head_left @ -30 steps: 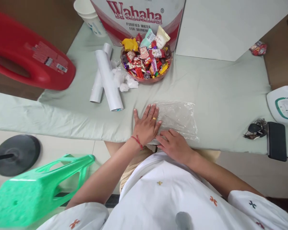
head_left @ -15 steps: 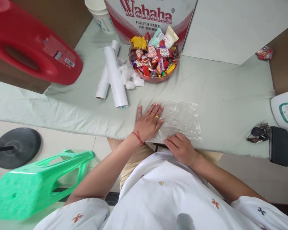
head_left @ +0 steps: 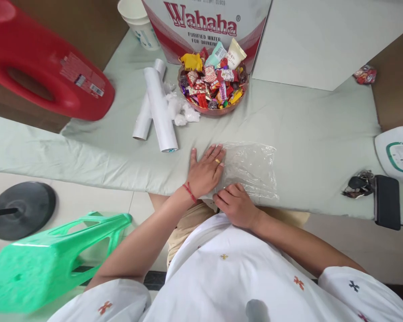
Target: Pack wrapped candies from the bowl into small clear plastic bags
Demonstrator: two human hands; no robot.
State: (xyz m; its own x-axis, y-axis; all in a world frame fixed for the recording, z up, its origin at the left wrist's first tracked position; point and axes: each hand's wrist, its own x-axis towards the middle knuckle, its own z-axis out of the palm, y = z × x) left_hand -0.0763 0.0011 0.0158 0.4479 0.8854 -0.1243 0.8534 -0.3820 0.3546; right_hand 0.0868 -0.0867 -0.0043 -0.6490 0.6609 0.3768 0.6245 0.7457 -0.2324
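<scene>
A crinkled sheet of clear plastic film (head_left: pixel 251 165) lies flat on the cloth-covered table, close to the front edge. My left hand (head_left: pixel 206 172) rests palm down over its left side, fingers spread; a gold ring and red string bracelet show. Just beside it, my right hand (head_left: pixel 237 203) is closed at the film's near edge, its fingers curled together. The fingertips touch the film near its lower left corner, though the exact grip is partly hidden by the hand.
Behind are two white rolls (head_left: pixel 159 109), crumpled clear plastic (head_left: pixel 181 109) and a bowl of wrapped candies (head_left: pixel 204 111), backed by a Wahaha box (head_left: pixel 208 27). A red jug (head_left: pixel 87 85) stands left, a phone (head_left: pixel 387 201) and keys (head_left: pixel 359 184) right. A green stool (head_left: pixel 36 264) is on the floor.
My right hand has slid left along the film's near edge, closer to my left hand. My left hand stays flat in place. The view has shifted slightly.
</scene>
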